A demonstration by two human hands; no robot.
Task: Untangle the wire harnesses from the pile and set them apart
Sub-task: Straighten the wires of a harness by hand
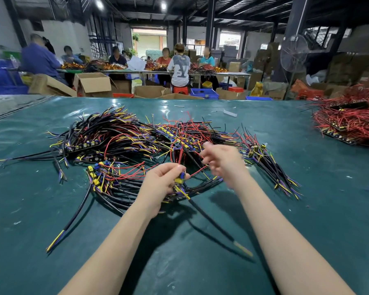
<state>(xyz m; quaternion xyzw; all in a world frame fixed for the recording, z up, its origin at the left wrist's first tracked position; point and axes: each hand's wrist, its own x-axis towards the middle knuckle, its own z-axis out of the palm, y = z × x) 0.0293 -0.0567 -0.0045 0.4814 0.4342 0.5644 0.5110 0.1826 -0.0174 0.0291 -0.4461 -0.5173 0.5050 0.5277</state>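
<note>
A tangled pile of wire harnesses [124,137] with black, red, yellow and purple leads lies across the middle of the green table [30,205]. My left hand [160,184] pinches one harness [180,179] by its yellow and blue component end, lifted just above the pile, and its black cable [211,222] trails toward me. My right hand [222,160] is blurred, its fingers curled round thin red wires [197,171] that run from that harness. A smaller bunch [107,177] lies to the left of my left hand.
A second heap of mostly red harnesses [349,122] sits at the table's far right. More loose harnesses [271,165] fan out right of my right hand. Beyond the table's far edge are cardboard boxes [94,84], blue crates and several people at another bench.
</note>
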